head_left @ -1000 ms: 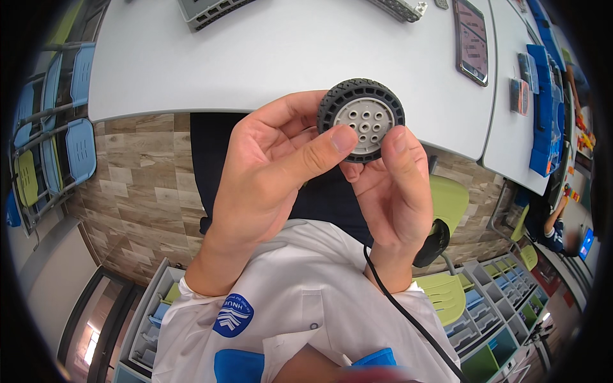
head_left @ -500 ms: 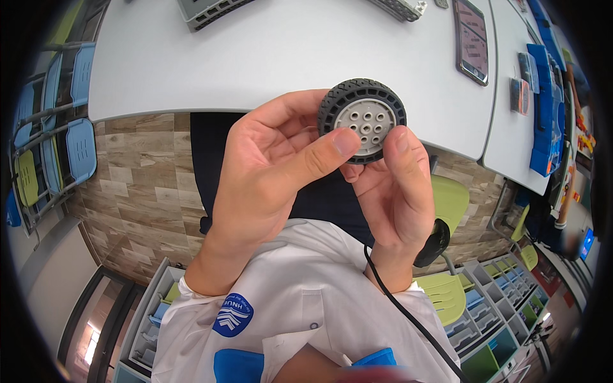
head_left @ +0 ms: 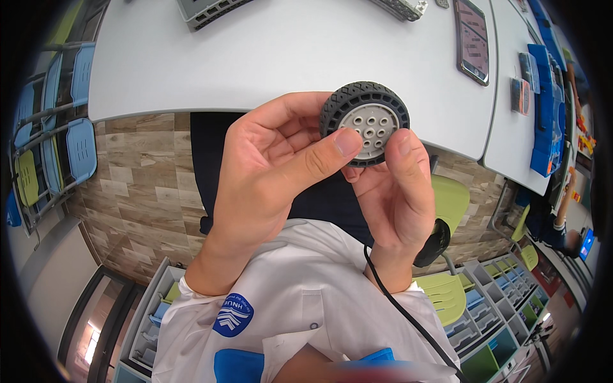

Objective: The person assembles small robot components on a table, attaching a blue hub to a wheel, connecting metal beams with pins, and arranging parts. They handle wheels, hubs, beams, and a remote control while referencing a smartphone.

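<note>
Between my two hands is a toy wheel [head_left: 373, 122], a black treaded tyre on a light grey hub with several round holes. My left hand [head_left: 271, 159] grips it from the left, thumb pressed on the hub face and fingers curled behind the tyre. My right hand [head_left: 397, 188] holds its lower right edge, with the thumb on the tyre and the fingers underneath, partly hidden. The wheel is held up in front of the near table edge, its hub face tilted toward me.
On the white table [head_left: 255, 64], a grey plastic frame [head_left: 217, 13] and a grey beam piece [head_left: 402, 7] lie at the far edge. A phone [head_left: 472, 41] rests at the right. Beyond it stands a blue tray [head_left: 546, 115]. A green chair [head_left: 452, 198] is at my right.
The wheel has tilted slightly, showing more of its tread at the top. Both hands keep their grip. At the far right, another person's arm has shifted.
</note>
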Motion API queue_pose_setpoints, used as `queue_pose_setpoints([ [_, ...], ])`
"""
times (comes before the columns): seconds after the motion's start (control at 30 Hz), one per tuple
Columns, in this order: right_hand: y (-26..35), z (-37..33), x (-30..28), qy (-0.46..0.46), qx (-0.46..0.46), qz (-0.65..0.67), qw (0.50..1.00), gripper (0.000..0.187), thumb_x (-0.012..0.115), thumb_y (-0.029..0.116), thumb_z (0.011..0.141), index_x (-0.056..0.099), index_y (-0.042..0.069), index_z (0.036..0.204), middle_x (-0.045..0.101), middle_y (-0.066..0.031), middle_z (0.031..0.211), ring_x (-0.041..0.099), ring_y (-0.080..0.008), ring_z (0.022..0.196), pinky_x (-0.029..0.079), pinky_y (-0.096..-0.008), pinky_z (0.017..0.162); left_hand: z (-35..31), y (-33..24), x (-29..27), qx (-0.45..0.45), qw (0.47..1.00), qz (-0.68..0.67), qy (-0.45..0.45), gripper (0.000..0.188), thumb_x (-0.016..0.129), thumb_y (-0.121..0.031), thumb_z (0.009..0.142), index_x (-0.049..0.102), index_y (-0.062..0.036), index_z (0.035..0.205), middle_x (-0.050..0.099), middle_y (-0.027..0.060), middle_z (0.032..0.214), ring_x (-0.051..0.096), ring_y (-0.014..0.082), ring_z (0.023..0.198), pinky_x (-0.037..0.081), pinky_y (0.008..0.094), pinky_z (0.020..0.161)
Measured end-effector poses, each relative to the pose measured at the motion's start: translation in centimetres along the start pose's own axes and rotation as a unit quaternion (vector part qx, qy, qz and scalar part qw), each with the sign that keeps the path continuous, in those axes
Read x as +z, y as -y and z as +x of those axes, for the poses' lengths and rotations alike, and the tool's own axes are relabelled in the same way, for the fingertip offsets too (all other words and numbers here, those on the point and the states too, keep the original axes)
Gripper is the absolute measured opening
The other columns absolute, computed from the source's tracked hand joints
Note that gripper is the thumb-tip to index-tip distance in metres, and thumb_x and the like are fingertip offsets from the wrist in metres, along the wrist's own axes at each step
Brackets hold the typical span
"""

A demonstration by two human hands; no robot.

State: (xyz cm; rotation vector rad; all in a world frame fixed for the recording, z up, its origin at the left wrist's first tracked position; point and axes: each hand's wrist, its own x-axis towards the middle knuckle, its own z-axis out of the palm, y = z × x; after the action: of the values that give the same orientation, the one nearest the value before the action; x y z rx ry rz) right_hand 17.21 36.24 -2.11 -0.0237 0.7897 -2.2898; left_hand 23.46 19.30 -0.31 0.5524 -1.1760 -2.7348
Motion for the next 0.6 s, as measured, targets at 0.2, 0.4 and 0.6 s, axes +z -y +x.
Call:
queue_pose_setpoints([
  [0.2,-0.1,-0.2,0.9,-0.054,-0.007,-0.011,0.998,0.035,0.075,0.019,0.113,0.072,-0.004,0.14,0.081,-0.0121,0.121,0.072,-0.0156,0.098,0.056,-0.0323,0.083,0.0,-0.2,-0.1,-0.001,1.0,-0.007,0.011,0.039,0.083,-0.003,0.104,0.069,0.0112,0.137,0.081,0.0159,0.118,0.078,0.0155,0.101,0.066,0.0296,0.089],
  [0.4,0.1,0.0,0.9,-0.043,-0.003,-0.009,0.999,0.037,0.076,0.018,0.112,0.072,-0.005,0.141,0.081,-0.0133,0.122,0.073,-0.0161,0.099,0.056,-0.0322,0.083,-0.1,-0.4,-0.4,-0.01,1.0,-0.006,0.023,0.041,0.082,-0.005,0.105,0.068,0.01,0.14,0.08,0.0163,0.122,0.077,0.0168,0.108,0.064,0.0313,0.095],
  [0.6,0.6,-0.1,0.8,-0.03,0.006,-0.004,1.0,0.04,0.076,0.018,0.111,0.07,-0.005,0.143,0.08,-0.0138,0.125,0.073,-0.0163,0.1,0.057,-0.032,0.083,-0.2,-0.5,-1.1,-0.016,0.998,0.04,0.051,0.043,0.079,-0.009,0.107,0.066,0.0078,0.145,0.078,0.0171,0.132,0.075,0.019,0.122,0.058,0.0344,0.108],
])
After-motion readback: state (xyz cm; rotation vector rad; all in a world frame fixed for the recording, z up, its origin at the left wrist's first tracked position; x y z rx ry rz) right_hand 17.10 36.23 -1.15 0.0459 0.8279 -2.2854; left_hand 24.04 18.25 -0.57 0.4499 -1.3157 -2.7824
